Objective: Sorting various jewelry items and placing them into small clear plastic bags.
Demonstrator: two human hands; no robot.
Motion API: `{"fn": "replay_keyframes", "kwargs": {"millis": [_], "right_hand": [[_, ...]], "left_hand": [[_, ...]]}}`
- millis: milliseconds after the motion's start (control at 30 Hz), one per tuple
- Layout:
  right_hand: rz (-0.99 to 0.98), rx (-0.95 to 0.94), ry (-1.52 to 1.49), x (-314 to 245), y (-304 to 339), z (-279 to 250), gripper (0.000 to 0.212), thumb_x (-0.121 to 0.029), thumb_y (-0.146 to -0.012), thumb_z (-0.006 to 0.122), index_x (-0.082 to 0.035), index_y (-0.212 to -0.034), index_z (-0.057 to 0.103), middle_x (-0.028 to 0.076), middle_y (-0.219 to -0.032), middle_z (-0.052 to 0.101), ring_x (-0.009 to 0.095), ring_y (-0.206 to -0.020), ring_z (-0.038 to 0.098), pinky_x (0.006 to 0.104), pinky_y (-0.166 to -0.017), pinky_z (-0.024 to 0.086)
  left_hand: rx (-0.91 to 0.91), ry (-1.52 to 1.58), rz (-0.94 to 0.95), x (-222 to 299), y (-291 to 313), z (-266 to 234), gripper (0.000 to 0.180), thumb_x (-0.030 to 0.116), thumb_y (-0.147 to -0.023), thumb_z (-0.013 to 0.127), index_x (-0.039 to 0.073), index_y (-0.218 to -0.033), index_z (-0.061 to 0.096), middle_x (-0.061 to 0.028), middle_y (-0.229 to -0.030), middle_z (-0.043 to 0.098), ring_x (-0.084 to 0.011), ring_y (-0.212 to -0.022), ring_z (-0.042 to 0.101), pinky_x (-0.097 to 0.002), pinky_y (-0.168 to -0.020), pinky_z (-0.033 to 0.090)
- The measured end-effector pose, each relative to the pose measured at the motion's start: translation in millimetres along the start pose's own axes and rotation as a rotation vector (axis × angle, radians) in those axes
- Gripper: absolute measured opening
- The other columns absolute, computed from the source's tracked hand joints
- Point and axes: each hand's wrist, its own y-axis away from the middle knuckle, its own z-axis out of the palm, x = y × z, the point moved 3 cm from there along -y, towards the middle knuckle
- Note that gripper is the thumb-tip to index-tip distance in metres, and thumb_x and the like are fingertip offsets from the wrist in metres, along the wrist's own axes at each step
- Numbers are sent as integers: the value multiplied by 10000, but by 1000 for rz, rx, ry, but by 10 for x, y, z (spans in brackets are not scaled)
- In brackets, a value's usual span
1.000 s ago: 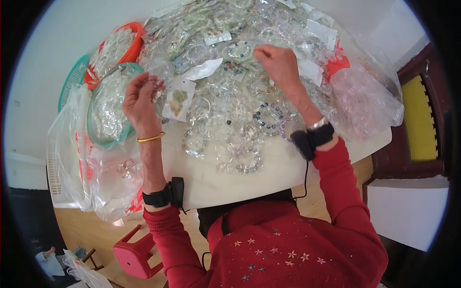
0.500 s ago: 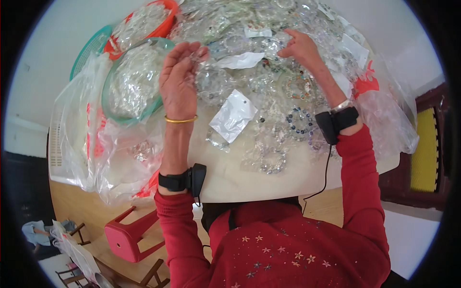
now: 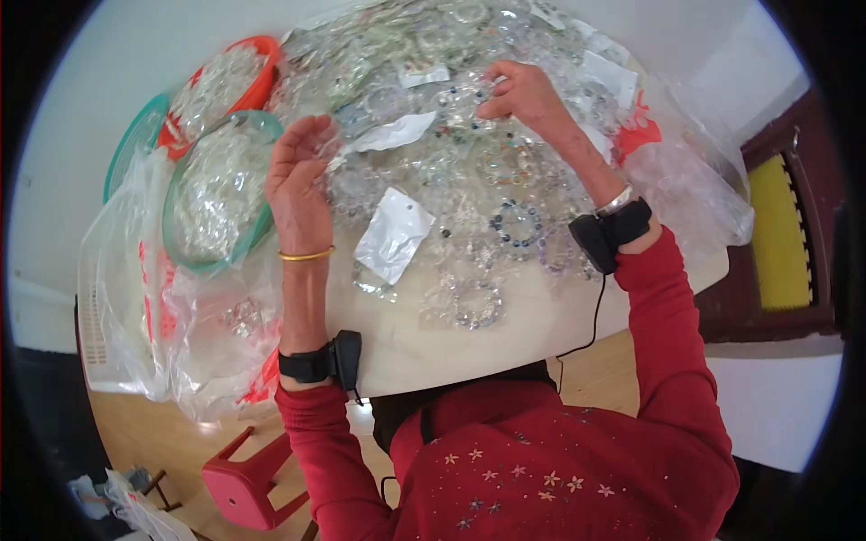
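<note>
My left hand [image 3: 302,185], with a gold bangle at its wrist, has its fingers curled round a clear plastic bag [image 3: 330,137] at the left side of the pile. Farther right, my right hand [image 3: 528,95] reaches over the bagged bracelets [image 3: 388,81], thumb and fingers bent together at clear plastic with dark beads; what they pinch is too small to make out. Nearer me lie a white packet [image 3: 394,236], a bracelet of dark blue beads [image 3: 516,224] and a pale purple bead bracelet [image 3: 478,305], the bracelets in clear bags.
At the left stand a green basket [image 3: 263,225] and a red basket [image 3: 272,56], both filled with clear plastic bags. Large clear plastic bags [image 3: 117,279] hang over the table's left edge, and another bag [image 3: 690,194] lies right. A red stool [image 3: 239,491] stands below.
The view has shifted, so the table appears farther left and tilted. My right hand's outstretched index finger has bent in toward the thumb. My left hand keeps the clear bag at its fingertips.
</note>
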Motion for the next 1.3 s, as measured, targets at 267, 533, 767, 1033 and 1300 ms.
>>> {"fn": "replay_keyframes", "kwargs": {"millis": [267,533,767,1033,1300], "right_hand": [[21,-23,-310,-82,70,-58,311,-85,-690,718,31,-936,568,47,-622,615,75,-507,519,229,-468,400],[136,20,-409,-59,97,-228,208,-106,-751,685,-27,-919,590,41,-713,648,76,-595,574,205,-509,396],[64,325,-275,127,13,-418,285,-138,-747,688,9,-978,606,64,-747,655,117,-635,598,229,-558,434],[-79,293,560,260,-125,-558,553,-273,-720,692,-82,-1216,540,143,-1047,634,245,-932,611,347,-785,482],[-584,-39,888,154,43,385,519,-271,-686,686,-154,-1176,561,96,-1057,615,265,-994,568,367,-834,452]], "left_hand": [[31,-574,117,-68,-7,-140,360,-40,-758,480,-3,-1101,581,-70,-1118,581,-163,-1067,521,-263,-913,383],[-19,-811,325,-133,-16,-170,322,-34,-761,483,7,-1058,601,-82,-1117,587,-182,-1073,524,-285,-941,372],[-6,-839,256,-176,-24,-212,321,-35,-751,493,12,-1050,603,-98,-1119,586,-209,-1083,529,-294,-952,367],[-86,-1179,533,11,123,130,287,41,-750,585,62,-1034,623,-135,-1182,553,-284,-1144,485,-386,-958,371],[-454,-1768,529,-200,248,257,371,305,-721,618,110,-1036,611,-126,-1207,503,-300,-1137,462,-514,-903,348]]}}
